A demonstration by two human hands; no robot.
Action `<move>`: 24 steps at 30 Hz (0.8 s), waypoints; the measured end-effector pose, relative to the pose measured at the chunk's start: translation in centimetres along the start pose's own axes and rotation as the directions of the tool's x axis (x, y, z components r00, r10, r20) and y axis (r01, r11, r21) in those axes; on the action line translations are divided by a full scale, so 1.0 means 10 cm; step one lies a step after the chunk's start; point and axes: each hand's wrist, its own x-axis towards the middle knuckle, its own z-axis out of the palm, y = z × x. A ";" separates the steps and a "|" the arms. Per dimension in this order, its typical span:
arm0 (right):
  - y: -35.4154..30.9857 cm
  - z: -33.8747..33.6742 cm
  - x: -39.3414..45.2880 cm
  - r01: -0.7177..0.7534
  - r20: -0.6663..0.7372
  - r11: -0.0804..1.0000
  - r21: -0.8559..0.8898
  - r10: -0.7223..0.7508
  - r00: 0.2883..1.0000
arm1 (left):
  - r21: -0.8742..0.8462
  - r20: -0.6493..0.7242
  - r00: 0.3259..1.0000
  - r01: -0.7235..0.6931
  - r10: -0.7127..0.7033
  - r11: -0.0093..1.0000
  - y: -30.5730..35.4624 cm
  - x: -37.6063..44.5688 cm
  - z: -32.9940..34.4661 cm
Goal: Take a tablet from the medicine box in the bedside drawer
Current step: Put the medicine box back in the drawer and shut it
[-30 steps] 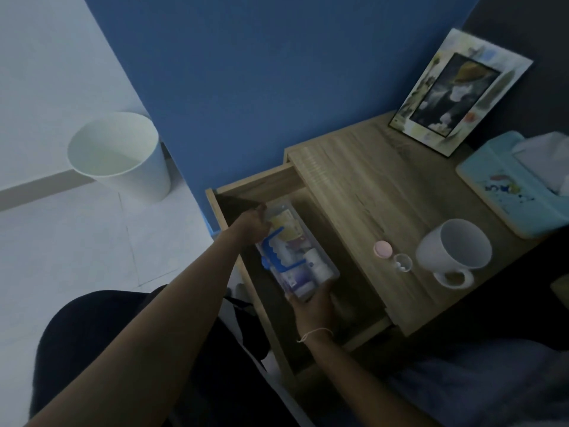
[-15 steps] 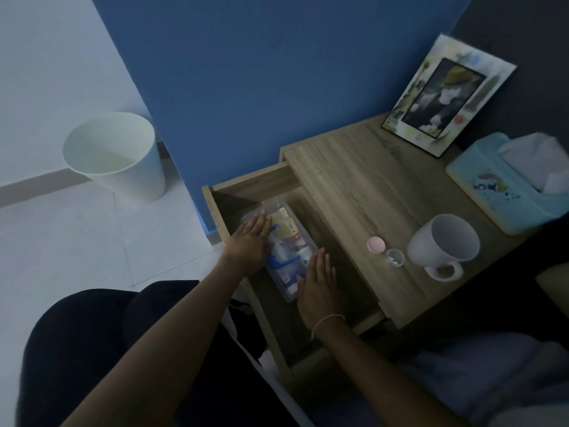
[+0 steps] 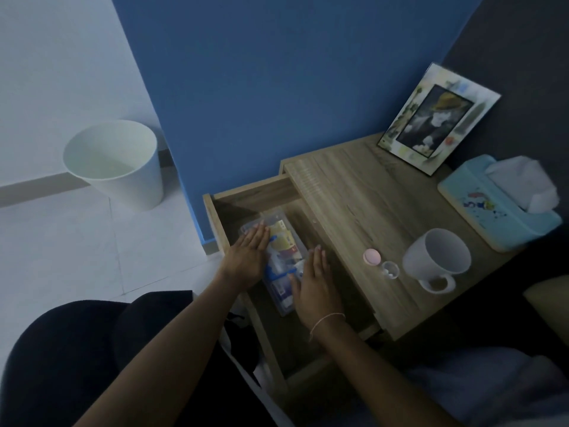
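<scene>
Both flat and spread, clenched on nothing: left hand (image 3: 250,257) pressed on the near-left part of the clear medicine box (image 3: 281,257), right hand (image 3: 315,286) flat along its right edge, box lying inside the open bedside drawer (image 3: 261,192). Beyond, on the worktop (image 3: 354,192), a small clear cup (image 3: 390,270) holding what looks like a white tablet (image 3: 389,275), beside a pink cap (image 3: 372,257) and a white mug (image 3: 436,261). Judged late in the task: tablet seemingly out already, box back in place, only drawer closing apparently left

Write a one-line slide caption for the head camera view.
Both hands, left hand and right hand, rest flat on the clear medicine box in the open bedside drawer.
</scene>
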 end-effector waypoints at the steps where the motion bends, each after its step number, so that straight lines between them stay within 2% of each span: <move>1: -0.03 -0.11 0.10 0.064 -0.076 0.998 0.004 -0.064 0.995 | -0.008 -0.040 0.999 -0.025 0.025 1.000 0.00 -0.01 0.00; 3: -0.08 -0.36 0.41 0.167 -0.192 0.984 0.056 -0.154 0.969 | -0.024 -0.133 0.990 -0.059 0.055 0.998 -0.01 0.01 -0.05; 5: -0.06 -0.58 0.76 0.198 -0.237 0.979 0.047 -0.182 0.954 | -0.015 -0.218 0.975 -0.051 0.046 0.999 -0.02 0.02 -0.13; 7: 0.03 -0.73 1.09 0.182 -0.203 0.983 -0.013 -0.181 0.962 | -0.041 -0.292 0.956 0.007 -0.019 0.999 -0.05 0.01 -0.20; 11: 0.28 -0.80 1.51 0.140 -0.086 0.978 -0.152 -0.155 0.984 | -0.168 -0.394 0.882 0.207 -0.258 0.964 -0.14 0.00 -0.24; 14: 0.39 -0.72 1.61 0.208 -0.004 0.957 -0.202 -0.214 0.977 | -0.342 -0.386 0.805 0.329 -0.451 0.880 -0.18 0.01 -0.21; 16: 0.44 -0.63 1.62 0.226 -0.004 0.951 -0.213 -0.232 0.973 | -0.448 -0.350 0.765 0.371 -0.541 0.814 -0.19 0.04 -0.16; 21: 0.50 -0.53 1.68 0.220 -0.078 0.954 -0.206 -0.240 0.968 | -0.652 -0.296 0.726 0.321 -0.621 0.687 -0.18 0.16 -0.06; 24: 0.50 -0.51 1.69 0.221 -0.093 0.954 -0.204 -0.244 0.965 | -0.679 -0.295 0.720 0.304 -0.628 0.668 -0.18 0.20 -0.04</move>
